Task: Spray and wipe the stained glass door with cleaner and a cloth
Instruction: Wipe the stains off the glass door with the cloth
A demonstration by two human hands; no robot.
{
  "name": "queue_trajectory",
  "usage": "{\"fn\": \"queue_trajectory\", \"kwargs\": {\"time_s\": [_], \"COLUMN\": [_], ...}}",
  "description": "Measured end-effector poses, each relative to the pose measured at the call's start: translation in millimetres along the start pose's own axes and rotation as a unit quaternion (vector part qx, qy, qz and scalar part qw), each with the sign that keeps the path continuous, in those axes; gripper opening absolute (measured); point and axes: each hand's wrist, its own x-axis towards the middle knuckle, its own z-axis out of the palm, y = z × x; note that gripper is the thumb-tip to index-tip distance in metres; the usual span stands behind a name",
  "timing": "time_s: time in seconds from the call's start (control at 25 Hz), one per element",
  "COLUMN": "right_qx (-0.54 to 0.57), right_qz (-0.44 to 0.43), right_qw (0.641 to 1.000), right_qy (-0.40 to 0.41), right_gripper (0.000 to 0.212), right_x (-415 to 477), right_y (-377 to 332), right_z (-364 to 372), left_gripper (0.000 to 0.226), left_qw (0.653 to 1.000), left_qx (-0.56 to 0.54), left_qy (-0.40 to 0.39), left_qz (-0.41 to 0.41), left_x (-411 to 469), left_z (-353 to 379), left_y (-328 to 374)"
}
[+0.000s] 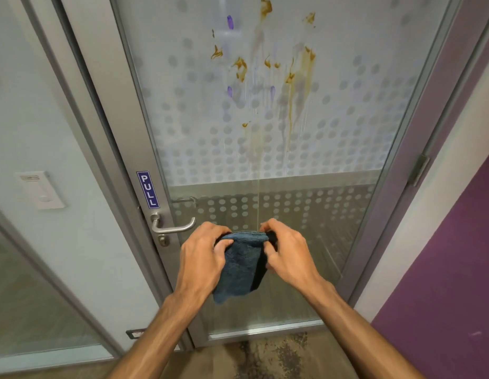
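A frosted, dotted glass door (333, 110) fills the view ahead. Brown splashes (300, 75) and a few purple marks (230, 22) stain its upper half, and wet streaks run down from them to the lower pane. A dark blue cloth (242, 265) hangs folded in front of the lower pane. My left hand (203, 251) grips its upper left edge and my right hand (285, 250) grips its upper right edge. No spray bottle is in view.
A metal lever handle (173, 227) and keyhole sit on the door's left frame under a blue PULL sign (148, 189). A wall switch (41, 190) is on the left panel. A purple wall (443, 269) stands at the right. The floor (273, 354) below is mottled.
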Motion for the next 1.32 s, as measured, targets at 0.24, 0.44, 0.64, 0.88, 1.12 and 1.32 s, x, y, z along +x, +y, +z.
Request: {"fn": "queue_trajectory", "kwargs": {"time_s": [0.24, 0.44, 0.64, 0.88, 1.12, 1.32], "right_qx": [0.030, 0.039, 0.032, -0.072, -0.018, 0.003], "right_qz": [0.033, 0.059, 0.066, 0.128, 0.160, 0.188], "right_qw": [0.999, 0.993, 0.988, 0.967, 0.973, 0.964], "right_qy": [0.020, 0.091, 0.135, 0.207, 0.166, 0.188], "right_gripper": [0.023, 0.019, 0.037, 0.078, 0.098, 0.099], "right_x": [-13.4, -43.0, -69.3, -96.6, -83.1, -54.9], "right_y": [-13.8, -2.9, 16.7, 34.4, 75.7, 132.1], "right_z": [30.3, 57.3, 77.2, 101.4, 133.5, 174.0], "left_gripper": [0.013, 0.035, 0.032, 0.034, 0.036, 0.021], "left_qw": [0.994, 0.983, 0.983, 0.987, 0.988, 0.992], "left_qx": [0.031, 0.043, 0.020, -0.015, -0.030, -0.042], "left_qy": [-0.061, -0.174, -0.184, -0.162, -0.149, -0.118], "left_qz": [0.081, 0.045, 0.003, -0.019, 0.016, -0.021], "left_x": [5.6, -22.3, -35.5, -21.2, -8.9, -8.4], "left_z": [4.9, 27.4, 54.7, 84.1, 115.8, 172.6], "left_y": [1.7, -13.7, -16.9, -17.1, -17.0, -43.5]}}
